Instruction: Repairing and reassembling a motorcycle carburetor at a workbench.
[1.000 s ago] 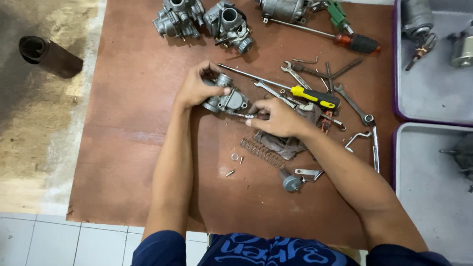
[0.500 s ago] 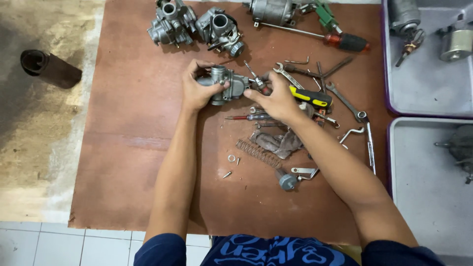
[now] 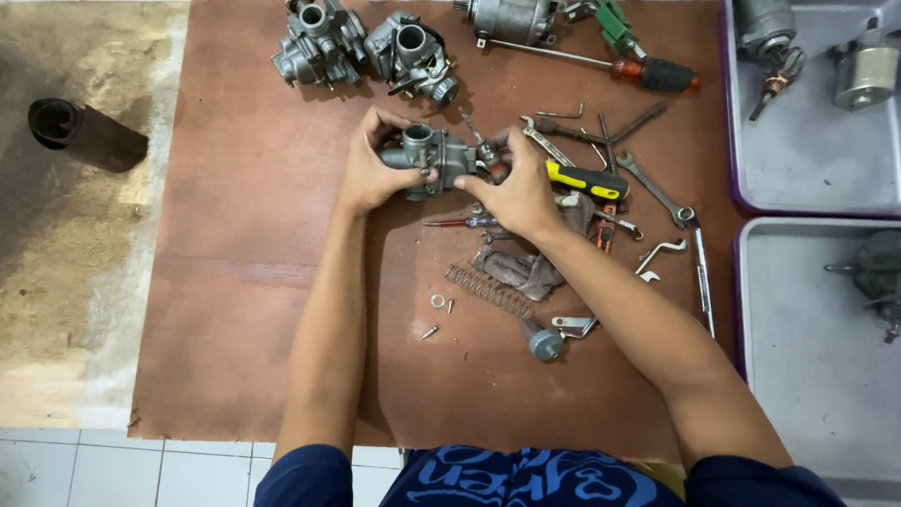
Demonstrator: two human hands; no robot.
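Observation:
A grey metal carburetor point(image 3: 439, 156) is held above the brown board point(image 3: 244, 282) between both hands. My left hand point(image 3: 375, 169) grips its left side, fingers wrapped over the round intake. My right hand point(image 3: 516, 192) holds its right end, thumb and fingers pinched around a small fitting there. Just below the hands lie a small red-handled screwdriver point(image 3: 460, 222), a grey rag point(image 3: 521, 269) and a long coil spring point(image 3: 488, 290).
Two more carburetors point(image 3: 314, 42) point(image 3: 413, 52) and a large screwdriver point(image 3: 601, 64) lie at the board's far edge. Wrenches and a yellow-handled tool point(image 3: 587, 178) lie right of the hands. Small screws and a washer point(image 3: 437, 301) lie near me. Grey trays point(image 3: 807, 188) with parts stand right; a dark cylinder point(image 3: 80, 131) left.
Both hands have lifted the carburetor off the board and brought it farther from me. The right hand has shifted from the tools onto the carburetor's right end.

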